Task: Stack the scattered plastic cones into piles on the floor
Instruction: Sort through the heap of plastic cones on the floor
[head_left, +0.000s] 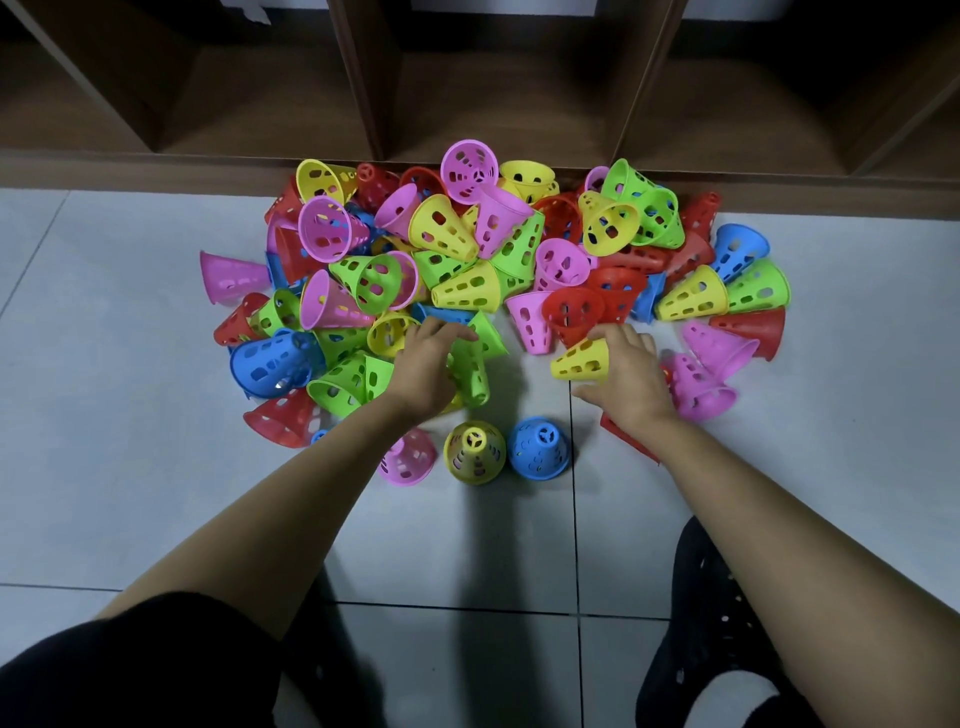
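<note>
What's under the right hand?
The right hand grips a yellow cone lying on its side. A red cone pokes out below the wrist; the rest of it is covered.

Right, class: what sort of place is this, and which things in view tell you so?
Probably an indoor playroom or storeroom: a pale tiled floor, open wooden cubby shelves at floor level, and a heap of bright perforated plastic cones.

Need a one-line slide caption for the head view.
Left hand grips a green cone, right hand a yellow cone, beside a colourful heap.
</note>
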